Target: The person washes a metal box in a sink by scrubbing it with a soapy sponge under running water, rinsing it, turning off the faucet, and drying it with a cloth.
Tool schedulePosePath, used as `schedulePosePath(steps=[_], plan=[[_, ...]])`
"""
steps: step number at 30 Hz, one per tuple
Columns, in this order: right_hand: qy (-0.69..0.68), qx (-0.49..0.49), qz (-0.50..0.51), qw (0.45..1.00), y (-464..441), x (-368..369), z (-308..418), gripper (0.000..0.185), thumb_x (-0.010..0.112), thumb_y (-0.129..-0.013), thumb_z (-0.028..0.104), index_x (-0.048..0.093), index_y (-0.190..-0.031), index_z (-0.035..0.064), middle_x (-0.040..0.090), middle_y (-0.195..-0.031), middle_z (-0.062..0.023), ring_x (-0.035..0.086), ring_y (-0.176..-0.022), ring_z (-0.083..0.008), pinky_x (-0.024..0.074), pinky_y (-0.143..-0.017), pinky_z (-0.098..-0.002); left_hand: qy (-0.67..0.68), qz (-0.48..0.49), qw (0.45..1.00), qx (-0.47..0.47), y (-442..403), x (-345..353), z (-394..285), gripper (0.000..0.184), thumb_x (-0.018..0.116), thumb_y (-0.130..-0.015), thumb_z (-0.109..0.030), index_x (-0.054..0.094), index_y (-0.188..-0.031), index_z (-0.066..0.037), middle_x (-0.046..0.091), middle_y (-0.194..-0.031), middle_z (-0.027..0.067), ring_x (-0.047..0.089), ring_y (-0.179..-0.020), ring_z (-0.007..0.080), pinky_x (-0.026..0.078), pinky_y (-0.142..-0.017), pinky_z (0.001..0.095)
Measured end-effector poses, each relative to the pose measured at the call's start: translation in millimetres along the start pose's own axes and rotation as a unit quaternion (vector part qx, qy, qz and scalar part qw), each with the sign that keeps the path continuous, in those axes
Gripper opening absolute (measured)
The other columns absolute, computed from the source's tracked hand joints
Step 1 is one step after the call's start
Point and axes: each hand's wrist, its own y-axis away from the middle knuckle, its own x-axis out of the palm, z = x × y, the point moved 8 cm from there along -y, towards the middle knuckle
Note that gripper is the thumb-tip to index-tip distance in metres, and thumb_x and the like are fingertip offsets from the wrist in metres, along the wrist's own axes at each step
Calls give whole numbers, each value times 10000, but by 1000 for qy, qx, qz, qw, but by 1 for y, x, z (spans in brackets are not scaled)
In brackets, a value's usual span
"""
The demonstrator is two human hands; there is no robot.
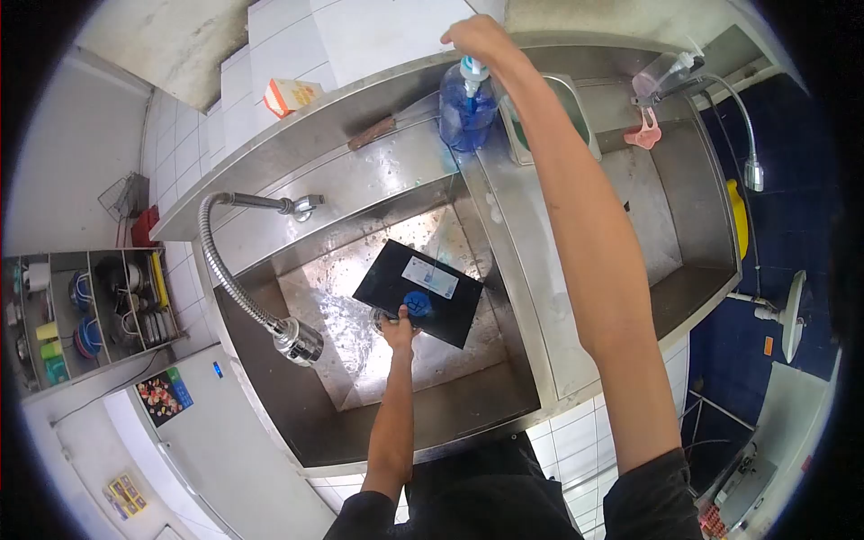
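Note:
My left hand (398, 330) grips the near-left edge of a flat black rectangular panel (447, 310), thumb on top, over the left sink basin. The panel is tilted and carries a white printed label (430, 276) and a round blue patch (417, 303) close to my thumb. What the blue patch is, I cannot make out. My right hand (479, 38) is bent over the top of a clear pump bottle (465, 117) of blue liquid on the sink's back ledge. A thin streak runs from near the bottle towards the panel.
A coiled-spring faucet (220, 261) arches over the basin's left side. Behind the bottle's right stands a rectangular tub (576, 108). A pink scoop (643, 130) hangs by the right basin under a second faucet (754, 171). A brown-handled tool (372, 133) lies on the ledge.

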Motion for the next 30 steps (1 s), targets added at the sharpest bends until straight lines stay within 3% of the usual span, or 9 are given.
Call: schedulePosePath(steps=[3,5,6,9,11,12,16,20,30], plan=[[-94,-21,-23,995,1,13,-1,237,617,-818,180,754,-943,32,708,-1021,-170,641,-1015,-307,478,-890,-378,6,43,999,8,-3,7,-14,589,700,-899,-299,425,-1356,-50,635,-1010,150,676,-757,226,606,-494,325],[8,25,-132,991,32,-7,12,386,489,-832,234,710,-1026,-15,685,-1061,-253,639,-1070,-423,509,-920,-472,-17,31,999,21,-25,4,-3,525,680,-916,-305,466,-1336,-74,628,-943,114,654,-716,201,590,-476,306],[-39,106,-109,988,58,-18,19,407,484,-856,257,689,-1082,-11,655,-1149,-257,602,-1136,-436,469,-977,-520,-52,42,998,13,-30,6,-4,507,684,-915,-312,485,-1320,-81,625,-946,107,650,-711,195,588,-465,299],[-49,83,-70,993,43,-14,15,434,480,-857,267,666,-1129,-16,624,-1207,-275,585,-1160,-446,459,-984,-533,-85,49,995,19,-35,14,-15,474,705,-890,-359,571,-1247,-77,665,-943,139,675,-729,233,592,-539,368],[-66,85,-84,991,56,-31,30,435,485,-854,264,662,-1136,-15,618,-1215,-281,580,-1165,-449,457,-984,-536,-259,2,956,137,-62,8,-7,375,730,-881,-374,628,-1056,-58,566,-625,20,588,-549,132,470,-410,300],[-80,94,-91,988,63,-36,32,436,489,-851,261,658,-1144,-14,612,-1222,-287,576,-1170,-452,454,-985,-540,-300,-12,939,167,-63,9,-12,403,721,-881,-372,635,-1060,-21,595,-614,68,621,-595,191,481,-484,349],[-74,113,-87,987,64,-24,23,453,508,-839,267,645,-1170,-10,628,-1213,-270,582,-1173,-439,428,-1019,-530,-354,43,919,166,-26,27,-55,433,696,-860,-362,636,-1106,-10,692,-823,212,676,-841,410,513,-795,486],[-43,116,-43,991,59,-36,32,442,506,-839,253,649,-1162,-12,638,-1193,-273,594,-1157,-438,431,-1007,-540,-459,74,855,232,-14,59,-61,462,682,-859,-329,607,-1176,-1,656,-960,247,650,-910,438,510,-812,514],[-23,43,-79,996,52,-31,31,443,497,-831,244,651,-1150,-21,634,-1189,-287,607,-1124,-455,431,-985,-576,-359,13,897,259,-20,37,-59,430,718,-847,-294,613,-1199,-71,682,-959,180,665,-877,357,510,-794,439]])
